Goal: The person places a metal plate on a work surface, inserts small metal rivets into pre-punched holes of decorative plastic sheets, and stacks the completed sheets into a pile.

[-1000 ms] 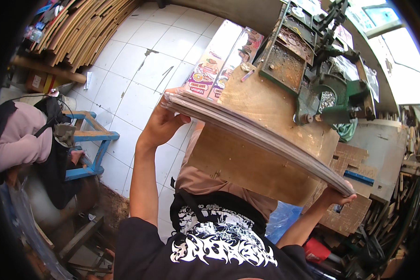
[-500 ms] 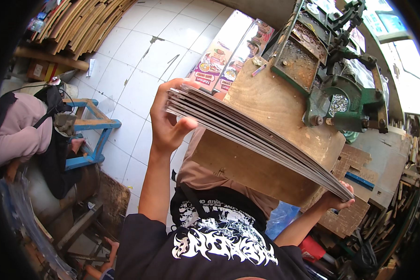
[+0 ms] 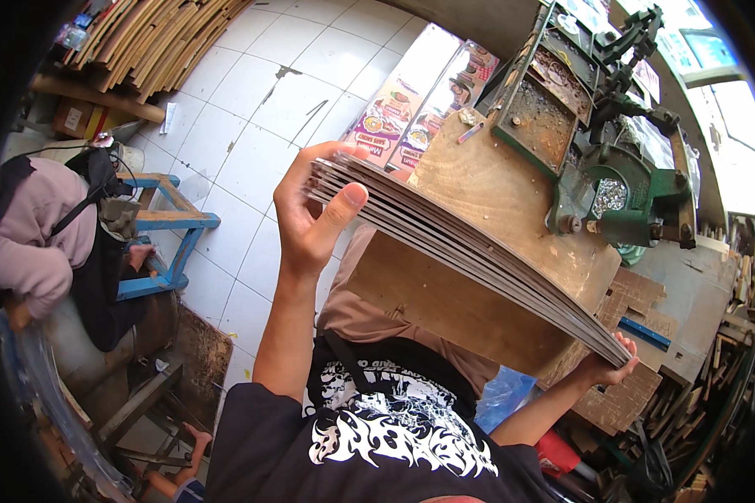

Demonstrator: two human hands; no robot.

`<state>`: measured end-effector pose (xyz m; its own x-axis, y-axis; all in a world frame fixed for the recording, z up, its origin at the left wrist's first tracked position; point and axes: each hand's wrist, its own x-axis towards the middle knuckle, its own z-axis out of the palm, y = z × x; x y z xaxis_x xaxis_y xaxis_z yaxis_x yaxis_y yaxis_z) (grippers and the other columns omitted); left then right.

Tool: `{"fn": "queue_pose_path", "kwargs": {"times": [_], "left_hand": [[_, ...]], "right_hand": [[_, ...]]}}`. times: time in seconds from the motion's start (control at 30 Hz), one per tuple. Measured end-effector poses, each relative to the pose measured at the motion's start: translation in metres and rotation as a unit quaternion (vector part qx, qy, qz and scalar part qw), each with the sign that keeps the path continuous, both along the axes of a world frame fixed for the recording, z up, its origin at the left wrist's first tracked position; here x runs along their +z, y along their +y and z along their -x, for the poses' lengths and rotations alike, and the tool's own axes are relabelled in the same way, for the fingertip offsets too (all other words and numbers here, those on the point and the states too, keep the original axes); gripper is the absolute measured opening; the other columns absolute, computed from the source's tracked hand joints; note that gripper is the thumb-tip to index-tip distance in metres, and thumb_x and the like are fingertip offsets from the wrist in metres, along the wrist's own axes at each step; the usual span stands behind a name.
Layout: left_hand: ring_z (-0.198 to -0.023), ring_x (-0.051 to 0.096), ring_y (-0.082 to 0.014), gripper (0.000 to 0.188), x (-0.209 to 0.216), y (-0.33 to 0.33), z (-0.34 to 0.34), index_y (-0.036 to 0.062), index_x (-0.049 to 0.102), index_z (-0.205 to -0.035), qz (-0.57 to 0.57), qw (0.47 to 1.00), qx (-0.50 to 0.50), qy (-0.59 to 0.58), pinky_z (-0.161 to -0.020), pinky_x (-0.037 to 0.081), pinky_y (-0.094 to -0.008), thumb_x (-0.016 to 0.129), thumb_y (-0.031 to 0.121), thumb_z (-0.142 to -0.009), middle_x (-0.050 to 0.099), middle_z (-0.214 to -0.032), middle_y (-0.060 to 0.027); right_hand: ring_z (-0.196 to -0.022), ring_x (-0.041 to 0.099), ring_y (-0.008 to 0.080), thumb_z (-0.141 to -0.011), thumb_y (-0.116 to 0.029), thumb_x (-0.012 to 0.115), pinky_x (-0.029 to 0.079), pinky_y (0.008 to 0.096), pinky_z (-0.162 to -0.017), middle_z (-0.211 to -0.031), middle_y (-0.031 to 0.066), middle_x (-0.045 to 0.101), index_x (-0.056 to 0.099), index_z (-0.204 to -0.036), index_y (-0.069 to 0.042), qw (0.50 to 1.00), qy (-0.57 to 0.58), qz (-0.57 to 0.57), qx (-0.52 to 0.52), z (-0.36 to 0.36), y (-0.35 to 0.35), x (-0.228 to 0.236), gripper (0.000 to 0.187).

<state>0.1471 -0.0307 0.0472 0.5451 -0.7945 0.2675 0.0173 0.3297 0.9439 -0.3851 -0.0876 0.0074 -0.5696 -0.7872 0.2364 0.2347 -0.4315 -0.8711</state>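
A stack of thin grey-brown flat sheets [image 3: 470, 260], like board or card, spans between my two hands above the bench. Its long edge faces me, and the layers fan apart slightly toward the left end. My left hand [image 3: 310, 210] is closed round that end, with the thumb lying over the layered edges and the fingers behind. At the lower right end, my right hand [image 3: 614, 360] grips the corner, its fingertips showing past the edge. The sheets' material is hard to tell. Beneath them is a wooden bench board [image 3: 486, 184].
A green metal machine [image 3: 621, 193] with a tray of metal bits [image 3: 538, 117] stands at the right of the bench. Printed cartons [image 3: 394, 109] lie beyond. At left, a person [image 3: 42, 218] sits by a blue stool [image 3: 176, 220]. Wood strips [image 3: 147, 42] are piled far left.
My left thumb has moved up and now presses across the sheets' edges. The left end of the stack has shifted slightly right; my right hand keeps its hold.
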Motion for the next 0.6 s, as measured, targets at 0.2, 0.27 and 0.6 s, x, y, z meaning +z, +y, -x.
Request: {"fn": "queue_pose_path", "kwargs": {"times": [0.2, 0.27, 0.6], "left_hand": [[-0.089, 0.062, -0.0154, 0.035, 0.01, -0.009, 0.007, -0.0018, 0.065, -0.097, -0.081, 0.994, 0.07, 0.031, -0.083, 0.046, -0.028, 0.069, 0.031, -0.087, 0.069, -0.094, -0.0141], [-0.087, 0.062, -0.0149, 0.029, 0.013, -0.012, 0.01, -0.0012, 0.066, -0.093, -0.1, 0.989, 0.099, 0.047, -0.083, 0.046, -0.0275, 0.069, 0.027, -0.087, 0.069, -0.091, -0.0134], [-0.084, 0.061, -0.0127, 0.013, 0.019, -0.021, 0.017, -0.0005, 0.065, -0.091, -0.103, 0.983, 0.127, 0.084, -0.081, 0.045, -0.0259, 0.064, 0.009, -0.083, 0.07, -0.088, -0.0135]], "right_hand": [[-0.081, 0.056, 0.025, -0.096, -0.033, 0.045, 0.052, 0.0352, -0.074, -0.087, 0.0131, 0.057, 0.06, -0.1, 0.002, 0.999, 0.009, -0.025, -0.027, -0.003, -0.001, 0.007, 0.039], [-0.081, 0.056, 0.0249, -0.095, -0.032, 0.046, 0.052, 0.035, -0.074, -0.087, 0.013, 0.057, 0.06, -0.098, 0.002, 1.0, 0.004, -0.025, -0.017, -0.01, 0.0, 0.009, 0.037], [-0.072, 0.057, 0.0207, -0.085, -0.02, 0.052, 0.052, 0.0321, -0.069, -0.077, 0.0088, 0.058, 0.06, -0.081, -0.001, 0.995, -0.021, -0.072, -0.059, -0.013, -0.008, 0.02, 0.021]]}}
